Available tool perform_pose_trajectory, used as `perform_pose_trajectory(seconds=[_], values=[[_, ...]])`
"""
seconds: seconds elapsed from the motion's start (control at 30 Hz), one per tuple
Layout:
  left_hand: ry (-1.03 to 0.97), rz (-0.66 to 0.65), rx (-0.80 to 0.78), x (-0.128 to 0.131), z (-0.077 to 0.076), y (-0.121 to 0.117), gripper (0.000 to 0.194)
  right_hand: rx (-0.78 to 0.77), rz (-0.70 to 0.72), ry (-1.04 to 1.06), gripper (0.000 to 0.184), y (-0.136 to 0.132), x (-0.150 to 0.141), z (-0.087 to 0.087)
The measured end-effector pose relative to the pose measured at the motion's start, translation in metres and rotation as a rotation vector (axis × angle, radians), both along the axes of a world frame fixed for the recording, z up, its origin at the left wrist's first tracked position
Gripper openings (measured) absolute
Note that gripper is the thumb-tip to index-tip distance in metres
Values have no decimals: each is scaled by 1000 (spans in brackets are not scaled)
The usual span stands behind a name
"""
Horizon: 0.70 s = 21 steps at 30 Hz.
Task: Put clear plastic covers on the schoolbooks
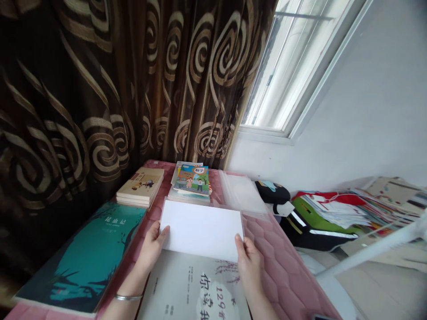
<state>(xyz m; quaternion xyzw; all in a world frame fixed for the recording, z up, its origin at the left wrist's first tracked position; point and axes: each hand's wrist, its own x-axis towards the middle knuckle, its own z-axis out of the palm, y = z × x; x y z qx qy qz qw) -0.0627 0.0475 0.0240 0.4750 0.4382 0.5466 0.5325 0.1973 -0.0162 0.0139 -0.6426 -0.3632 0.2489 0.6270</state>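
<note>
Clock directions taken from the white sheet (202,229), 12 being the far side. Nearest, at 6 o'clock: a pale grey book (187,289), large dark characters and "129" on its cover, partly overlapped by the sheet's near edge. Metal bangle (128,297) on the left wrist.

Left hand (154,244) at the sheet's 8 to 9 o'clock edge: fingers closed, thumb on the upper face, other fingertips mostly hidden. Right hand (247,258) at 4 o'clock: same pinch, thumb on top, rest curled round the side. Sheet roughly level between the two, a clear margin showing along its far edge.

Under it all, a pink quilted surface (283,258). Teal book (96,249) lying flat at 8 to 9 o'clock; beige book stack (142,184) just beyond, at 10. At 12, a small pile topped by a colourful book (192,178). Clear plastic sheets (242,191) at 1 to 2.

Off the surface, 3 o'clock: black and green bag (312,226), loose papers (340,211) on and behind it. Farther back, patterned brown curtain (187,80) from 10 to 12, barred window (287,66) at 1, pale wall (376,102) at 2
</note>
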Motion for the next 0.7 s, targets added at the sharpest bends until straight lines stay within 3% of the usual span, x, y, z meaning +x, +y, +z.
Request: perform_pose_trajectory(seconds=[0.2, 0.33, 0.5, 0.7], values=[[53, 3, 57, 1, -4, 3, 44, 51, 31, 104, 45, 0, 1, -3], [79, -4, 58, 0, -3, 3, 42, 29, -3, 63, 48, 1, 1, -1], [0, -22, 23, -1, -7, 3, 44, 23, -2, 28, 49, 2, 1, -2], [-20, -23, 24, -1, -8, 5, 46, 69, 36, 143, 44, 1, 0, -1]])
